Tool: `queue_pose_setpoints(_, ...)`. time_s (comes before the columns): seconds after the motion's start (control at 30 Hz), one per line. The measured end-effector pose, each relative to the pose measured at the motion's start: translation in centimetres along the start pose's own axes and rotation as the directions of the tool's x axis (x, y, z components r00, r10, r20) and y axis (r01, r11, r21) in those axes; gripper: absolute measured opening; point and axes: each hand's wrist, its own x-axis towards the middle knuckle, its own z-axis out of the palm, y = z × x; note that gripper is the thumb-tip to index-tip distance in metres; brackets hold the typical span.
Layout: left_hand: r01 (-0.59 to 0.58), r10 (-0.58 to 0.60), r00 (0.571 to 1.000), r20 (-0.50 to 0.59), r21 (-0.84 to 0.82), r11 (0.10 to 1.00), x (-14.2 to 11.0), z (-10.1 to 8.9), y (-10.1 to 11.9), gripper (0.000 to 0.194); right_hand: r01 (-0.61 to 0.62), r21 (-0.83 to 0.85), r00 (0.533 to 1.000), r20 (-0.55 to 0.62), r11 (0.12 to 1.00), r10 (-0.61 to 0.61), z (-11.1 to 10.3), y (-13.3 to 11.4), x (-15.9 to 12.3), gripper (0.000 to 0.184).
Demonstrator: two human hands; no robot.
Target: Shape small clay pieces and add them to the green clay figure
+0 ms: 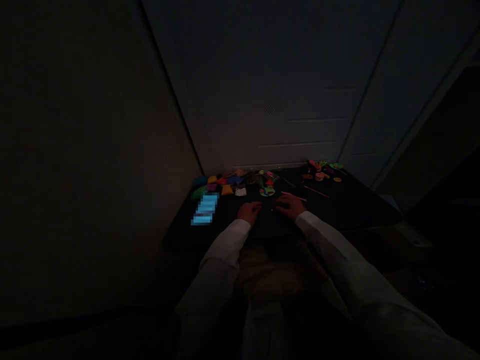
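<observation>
The light is very dim. My left hand (249, 212) rests low over the dark table (337, 210), its fingers stretched toward the right and loosely apart. Across a narrow gap, my right hand (291, 206) is bent over the tabletop, thumb and fingers apart. I make out nothing held in either hand. A tiny pale speck (272, 210) lies between them. Just beyond the hands is a round green piece (267, 192) with red and blue bits on it. A thin pink stick (288, 194) lies right behind my right hand.
Coloured packets (227, 190) are bunched at the back left. In front of them glows a blurred blue screen (205, 209). Another thin stick (317, 191) lies to the right, near small colourful shaped pieces (320, 176). A pale panelled surface (292, 100) rises behind the table.
</observation>
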Motion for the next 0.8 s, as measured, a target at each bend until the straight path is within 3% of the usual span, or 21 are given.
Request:
queue_pose_setpoints(0.27, -0.043, 0.041, 0.998, -0.042, -0.039, 0.998, -0.1, -0.2, -0.5, 0.027, -0.074, 0.018, 0.996, -0.043, 0.997, 0.074, -0.3, 1.5, -0.7, 0.026)
queue_pose_setpoints(0.47, -0.029, 0.033, 0.998, -0.060, 0.069, 0.997, 0.3, -0.2, -1.1, 0.025, -0.004, -0.045, 0.999, 0.046, 0.999, 0.006, -0.6, -0.1, -0.6, 0.028)
queue_pose_setpoints(0.8, -0.049, 0.064, 0.995, -0.077, 0.179, 0.983, 0.4, -0.1, -1.3, 0.025, -0.015, -0.150, 0.992, 0.123, 0.989, 0.034, -0.5, -2.4, 0.0, 0.031)
